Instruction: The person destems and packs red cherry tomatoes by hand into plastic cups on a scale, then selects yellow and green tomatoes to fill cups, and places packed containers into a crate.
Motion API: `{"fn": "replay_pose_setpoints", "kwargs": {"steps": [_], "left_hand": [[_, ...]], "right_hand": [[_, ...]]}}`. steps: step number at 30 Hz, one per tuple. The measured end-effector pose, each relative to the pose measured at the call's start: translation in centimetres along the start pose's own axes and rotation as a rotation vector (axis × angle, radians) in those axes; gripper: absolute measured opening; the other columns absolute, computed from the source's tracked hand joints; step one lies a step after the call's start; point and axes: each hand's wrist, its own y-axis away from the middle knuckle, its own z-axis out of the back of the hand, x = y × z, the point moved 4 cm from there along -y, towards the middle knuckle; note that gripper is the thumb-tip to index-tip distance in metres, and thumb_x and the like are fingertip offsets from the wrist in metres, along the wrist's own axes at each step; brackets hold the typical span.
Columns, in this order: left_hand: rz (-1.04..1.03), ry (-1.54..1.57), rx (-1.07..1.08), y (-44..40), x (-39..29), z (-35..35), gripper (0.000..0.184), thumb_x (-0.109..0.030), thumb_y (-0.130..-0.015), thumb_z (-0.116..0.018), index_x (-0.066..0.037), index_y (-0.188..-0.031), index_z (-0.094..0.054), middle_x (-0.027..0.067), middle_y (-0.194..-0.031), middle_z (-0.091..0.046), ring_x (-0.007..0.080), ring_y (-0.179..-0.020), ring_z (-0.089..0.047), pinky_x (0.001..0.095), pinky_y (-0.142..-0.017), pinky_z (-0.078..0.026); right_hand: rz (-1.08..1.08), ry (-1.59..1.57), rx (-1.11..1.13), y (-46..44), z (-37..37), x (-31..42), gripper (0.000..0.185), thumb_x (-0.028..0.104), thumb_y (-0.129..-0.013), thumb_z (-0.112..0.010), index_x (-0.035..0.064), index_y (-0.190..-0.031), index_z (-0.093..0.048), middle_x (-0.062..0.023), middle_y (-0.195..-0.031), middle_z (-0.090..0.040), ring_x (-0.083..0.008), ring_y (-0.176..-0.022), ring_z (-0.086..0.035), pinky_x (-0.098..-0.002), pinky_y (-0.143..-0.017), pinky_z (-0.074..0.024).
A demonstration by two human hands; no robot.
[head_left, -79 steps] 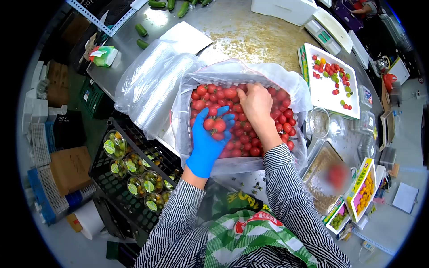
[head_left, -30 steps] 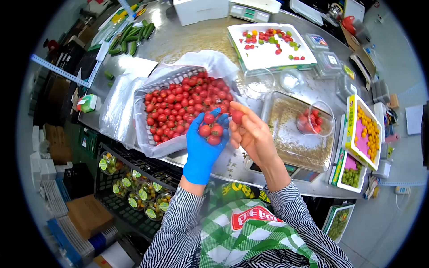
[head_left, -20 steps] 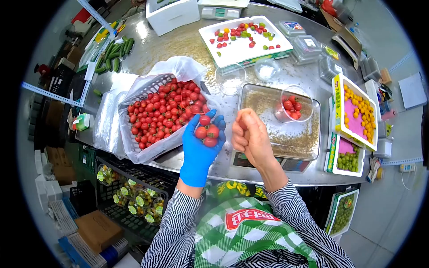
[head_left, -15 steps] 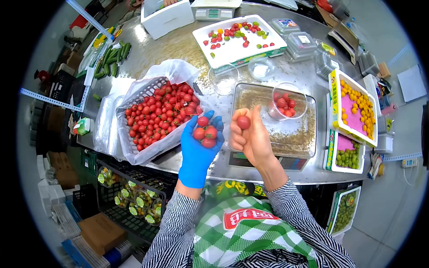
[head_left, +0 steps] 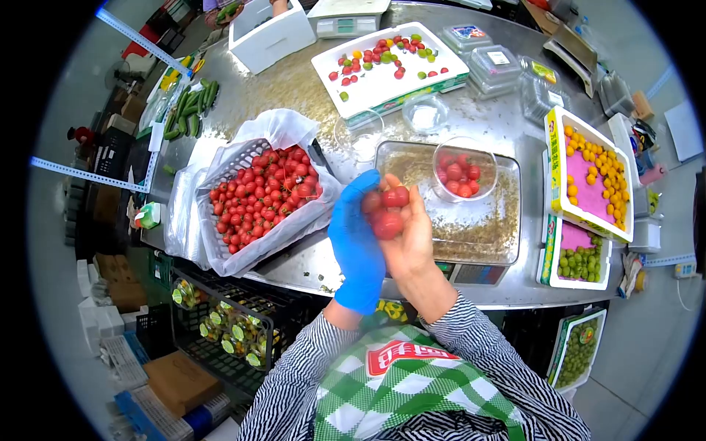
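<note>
My left hand (head_left: 356, 250), in a blue glove, and my bare right hand (head_left: 413, 253) are cupped together in front of the scale. Several red cherry tomatoes (head_left: 387, 224) rest between the palms, partly covered by the fingers. Just beyond my right hand, a clear round plastic cup (head_left: 495, 176) with several tomatoes stands on the metal pan of the scale (head_left: 478, 235). To the left of my gloved hand is a crate lined with white plastic (head_left: 213, 253), filled with red cherry tomatoes (head_left: 268, 192).
A white foam tray (head_left: 353, 92) with scattered tomatoes lies at the back, near clear lids and boxes (head_left: 494, 67). Yellow tomatoes (head_left: 607, 173) sit in a tray at right, above green ones (head_left: 581, 263). Cucumbers (head_left: 193, 103) lie at far left. Another person's hand (head_left: 279, 7) is at a foam box (head_left: 272, 40).
My hands have come together; the right hand moved left with its single tomato, joining those in my left palm. The left hand has turned inward and shifted right.
</note>
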Motion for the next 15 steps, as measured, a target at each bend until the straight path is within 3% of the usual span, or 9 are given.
{"fn": "replay_pose_setpoints", "kwargs": {"steps": [4,5,12,15], "left_hand": [[0.019,0.267,-0.001,-0.7,0.1,-1.0,0.046,-0.03,-0.097,-0.034,0.006,-0.117,-0.054,0.0154,-0.122,-0.056,0.0244,-0.117,-0.05,0.036,-0.105,-0.033],[0.025,0.293,-0.04,-0.9,0.2,-1.3,0.055,-0.042,-0.097,-0.032,0.005,-0.115,-0.055,0.0197,-0.121,-0.057,0.0297,-0.117,-0.05,0.038,-0.106,-0.032],[0.071,0.386,-0.086,-1.8,1.3,-1.8,0.053,-0.04,-0.097,-0.034,0.006,-0.115,-0.056,0.0207,-0.119,-0.058,0.0334,-0.118,-0.049,0.0404,-0.104,-0.033],[0.16,0.375,-0.133,-1.5,1.9,-2.2,0.051,-0.039,-0.097,-0.035,0.005,-0.114,-0.056,0.0204,-0.118,-0.058,0.0328,-0.117,-0.05,0.0401,-0.103,-0.034]], "right_hand": [[-0.027,-0.196,-0.008,-0.6,-0.4,1.4,0.04,0.039,-0.098,-0.04,0.0048,-0.115,-0.052,-0.0124,-0.108,-0.06,-0.0252,-0.099,-0.056,-0.0386,-0.092,-0.045],[-0.036,-0.226,-0.002,-0.7,-0.4,1.8,0.04,0.039,-0.098,-0.041,0.0045,-0.114,-0.053,-0.0127,-0.107,-0.061,-0.0258,-0.099,-0.056,-0.039,-0.092,-0.0451],[-0.067,-0.308,0.036,-0.5,-1.6,4.0,0.033,0.035,-0.095,-0.048,0.0054,-0.106,-0.056,-0.0129,-0.101,-0.061,-0.0266,-0.098,-0.056,-0.0401,-0.087,-0.046],[0.027,-0.213,0.016,-0.3,-2.4,5.6,0.027,0.031,-0.094,-0.051,0.0088,-0.108,-0.055,-0.0119,-0.104,-0.06,-0.0257,-0.097,-0.056,-0.0434,-0.086,-0.0451]]}}
